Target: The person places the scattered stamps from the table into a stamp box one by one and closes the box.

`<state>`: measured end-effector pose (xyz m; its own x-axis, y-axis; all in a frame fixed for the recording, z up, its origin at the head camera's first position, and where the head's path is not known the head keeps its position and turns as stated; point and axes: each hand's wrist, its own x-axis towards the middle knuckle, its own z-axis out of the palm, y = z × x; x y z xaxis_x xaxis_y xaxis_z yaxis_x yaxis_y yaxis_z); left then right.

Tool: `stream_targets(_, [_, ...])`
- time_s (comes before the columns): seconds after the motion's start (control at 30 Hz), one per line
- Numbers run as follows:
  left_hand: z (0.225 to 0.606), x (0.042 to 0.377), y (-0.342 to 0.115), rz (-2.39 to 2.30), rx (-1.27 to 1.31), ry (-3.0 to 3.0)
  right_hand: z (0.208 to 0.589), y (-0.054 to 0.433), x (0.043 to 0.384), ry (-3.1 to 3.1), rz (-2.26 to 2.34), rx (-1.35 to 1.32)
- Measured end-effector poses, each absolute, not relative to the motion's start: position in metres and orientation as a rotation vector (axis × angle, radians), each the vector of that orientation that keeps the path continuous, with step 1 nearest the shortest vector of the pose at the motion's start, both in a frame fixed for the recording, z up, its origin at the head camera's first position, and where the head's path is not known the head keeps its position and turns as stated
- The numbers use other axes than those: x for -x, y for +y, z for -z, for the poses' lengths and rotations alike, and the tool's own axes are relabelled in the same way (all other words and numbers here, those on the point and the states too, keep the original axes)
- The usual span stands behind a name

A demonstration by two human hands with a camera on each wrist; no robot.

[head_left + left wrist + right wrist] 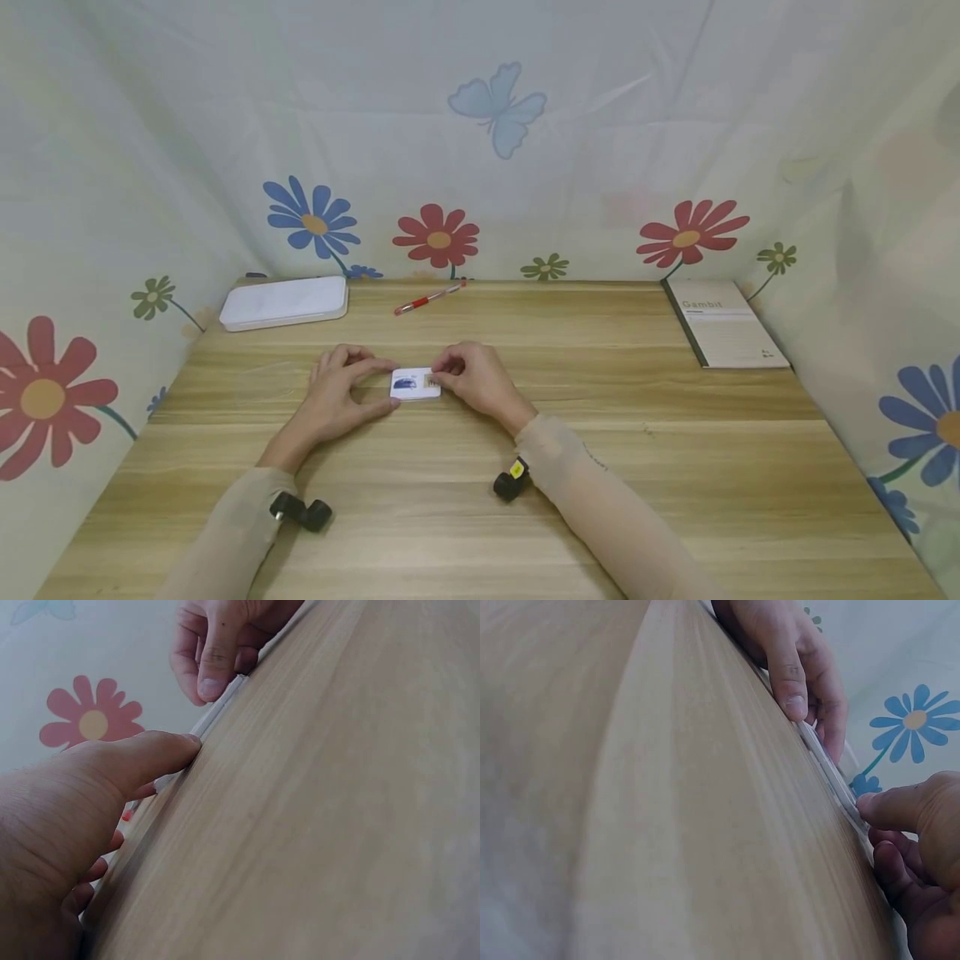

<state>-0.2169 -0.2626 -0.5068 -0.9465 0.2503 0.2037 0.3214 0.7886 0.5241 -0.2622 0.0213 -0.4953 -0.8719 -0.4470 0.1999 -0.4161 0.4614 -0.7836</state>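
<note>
One small flat white case lies on the counter; likely light, stiff, a bit slick, best taken by its edges. Left hand spans it, fingers and thumb on far and near edges; right hand pinches the right end. Farther back: white box, red pen, notebook, flowered curtain.

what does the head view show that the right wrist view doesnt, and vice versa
Only the head view shows the notebook, the red pen and the printed face of the card. Only the right wrist view shows the card's thin side close up, nearly edge-on. Both show the left hand, the right hand, the card and the wooden table.
</note>
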Motion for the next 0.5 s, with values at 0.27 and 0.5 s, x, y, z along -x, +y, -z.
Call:
stream_targets(0.27, [0.5071, 0.2171, -0.2628, 0.882, 0.456, -2.854, 0.4932, 0.0223, 0.2613, 2.652, 1.411, 0.781])
stream_targets(0.5, [0.5075, 0.2179, -0.2629, 0.886, 0.455, -2.863, 0.4917, 0.0233, 0.2609, 2.620, 1.461, 0.742])
